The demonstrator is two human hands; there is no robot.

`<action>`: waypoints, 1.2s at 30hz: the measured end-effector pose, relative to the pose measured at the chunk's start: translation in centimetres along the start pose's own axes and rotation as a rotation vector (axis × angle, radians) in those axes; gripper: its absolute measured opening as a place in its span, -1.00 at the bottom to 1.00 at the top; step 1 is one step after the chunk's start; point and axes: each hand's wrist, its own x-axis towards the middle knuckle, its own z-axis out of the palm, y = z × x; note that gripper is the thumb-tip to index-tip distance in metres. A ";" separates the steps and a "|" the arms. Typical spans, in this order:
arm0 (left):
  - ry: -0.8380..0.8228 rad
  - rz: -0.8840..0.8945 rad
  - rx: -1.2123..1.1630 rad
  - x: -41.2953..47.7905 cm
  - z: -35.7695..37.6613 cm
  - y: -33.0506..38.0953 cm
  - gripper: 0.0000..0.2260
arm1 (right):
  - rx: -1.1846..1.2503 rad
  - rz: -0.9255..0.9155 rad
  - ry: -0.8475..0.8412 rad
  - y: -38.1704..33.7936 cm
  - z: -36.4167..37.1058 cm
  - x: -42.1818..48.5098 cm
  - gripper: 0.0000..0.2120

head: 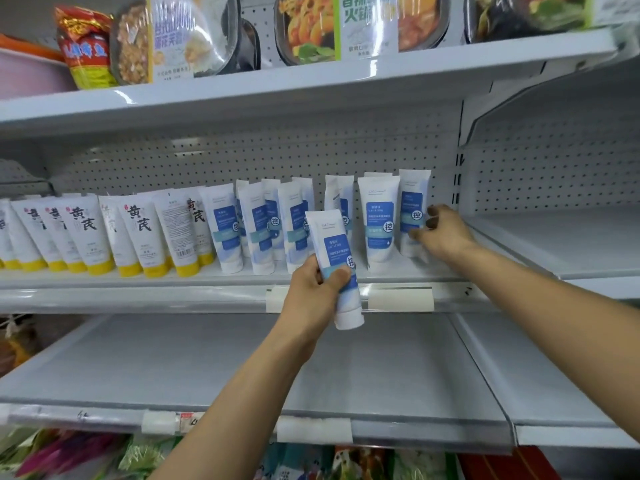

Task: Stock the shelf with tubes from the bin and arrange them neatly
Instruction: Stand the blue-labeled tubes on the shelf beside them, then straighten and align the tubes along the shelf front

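The left grip [317,289] is closed low around a white, blue-labelled plastic tube [332,251], upright and cap down, just in front of the gap in the row of matching standing tubes [258,226]. At the right end of that row, the right grip [441,235] pinches the end tube [414,209].

The left hand [318,289] is raised on a forearm reaching up from below. Its thumb and fingers wrap round the lower half of a tube [332,244], cap below the fingers. The right hand [441,233] stretches farther out, thumb on the front of a standing tube [414,188], fingers curled at its edge.
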 end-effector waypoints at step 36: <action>-0.141 0.555 0.828 11.2 -0.8 12.9 -0.83 | -0.103 -0.131 -0.423 1.4 -4.6 -1.1 -0.63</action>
